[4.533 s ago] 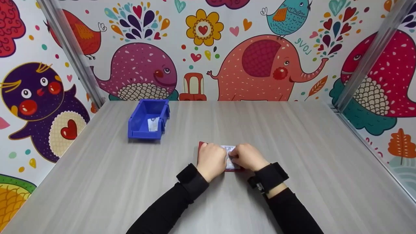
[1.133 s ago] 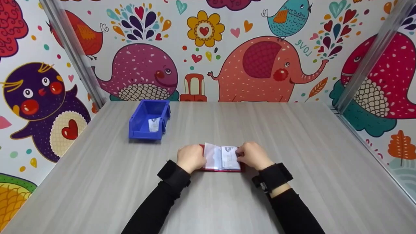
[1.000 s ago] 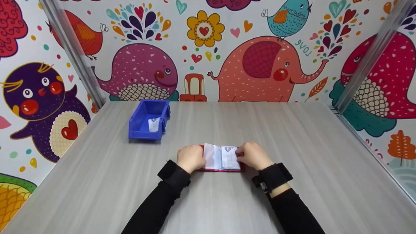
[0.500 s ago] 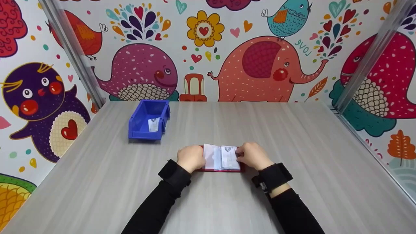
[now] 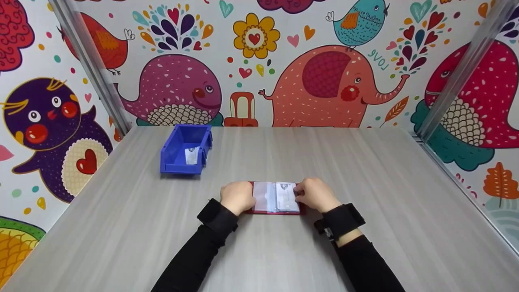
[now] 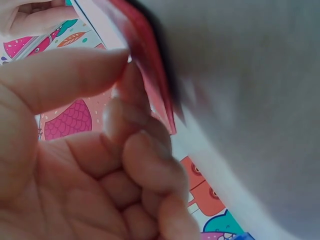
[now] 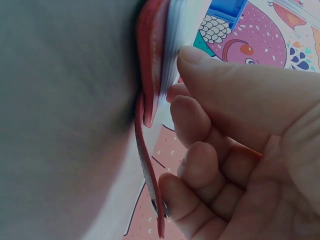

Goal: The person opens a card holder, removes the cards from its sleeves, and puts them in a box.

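Note:
A red card holder (image 5: 259, 212) lies open on the table, its clear sleeves spread to both sides. On its left side an unfilled-looking sleeve (image 5: 260, 198) lies flat; the right side shows a white printed card (image 5: 286, 198). My left hand (image 5: 237, 196) pinches the left edge between thumb and forefinger, with the other fingers curled, as the left wrist view shows. At the right edge, my right hand (image 5: 316, 194) has its thumb (image 7: 195, 56) on the sleeve stack (image 7: 172, 45) and a forefinger close beneath. A red strap (image 7: 150, 170) with a metal snap sticks out below those fingers.
A blue plastic bin (image 5: 180, 168) stands at the back left of the table (image 5: 365, 162), with a white printed card (image 5: 191, 155) inside. Patterned panels (image 5: 251, 81) and metal posts (image 5: 91, 65) bound the back and sides.
My left hand has shifted left from over the holder's middle to its left edge. Over the last second the raised left sleeve has come down flat. My right hand has barely moved lately.

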A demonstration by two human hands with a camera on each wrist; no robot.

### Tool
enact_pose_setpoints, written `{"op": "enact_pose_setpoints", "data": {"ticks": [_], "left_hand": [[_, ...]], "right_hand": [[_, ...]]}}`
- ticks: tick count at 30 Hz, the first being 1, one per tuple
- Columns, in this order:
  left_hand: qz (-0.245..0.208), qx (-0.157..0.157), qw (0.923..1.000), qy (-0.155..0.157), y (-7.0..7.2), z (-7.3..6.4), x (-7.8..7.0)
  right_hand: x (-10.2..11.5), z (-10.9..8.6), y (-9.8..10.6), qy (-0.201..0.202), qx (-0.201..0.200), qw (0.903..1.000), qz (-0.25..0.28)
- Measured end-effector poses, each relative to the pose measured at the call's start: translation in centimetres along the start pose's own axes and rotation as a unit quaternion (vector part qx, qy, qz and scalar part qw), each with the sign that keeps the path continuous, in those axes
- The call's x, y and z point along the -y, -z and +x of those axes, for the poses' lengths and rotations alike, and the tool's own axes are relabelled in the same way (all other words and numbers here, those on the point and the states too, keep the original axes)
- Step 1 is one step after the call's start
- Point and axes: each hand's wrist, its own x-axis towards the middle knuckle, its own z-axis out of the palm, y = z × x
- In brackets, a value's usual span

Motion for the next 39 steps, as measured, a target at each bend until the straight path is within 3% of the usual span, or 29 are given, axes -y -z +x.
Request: {"op": "enact_pose_setpoints", "data": {"ticks": [19, 30, 39], "left_hand": [[-0.016, -0.024, 0.9996, -0.008, 0.9, 0.0, -0.8], [-0.074, -0.057, 0.9928, -0.074, 0.2, 0.0, -3.2], [-0.075, -0.043, 0.9931, -0.078, -0.6, 0.3, -4.0]], "right_hand": [[-0.1, 0.1, -0.1, -0.004, 0.005, 1.0, -0.005], [-0.1, 0.1, -0.2, -0.007, 0.004, 1.0, -0.004], [-0.2, 0.1, -0.2, 0.003, 0.002, 1.0, 0.003]]}}
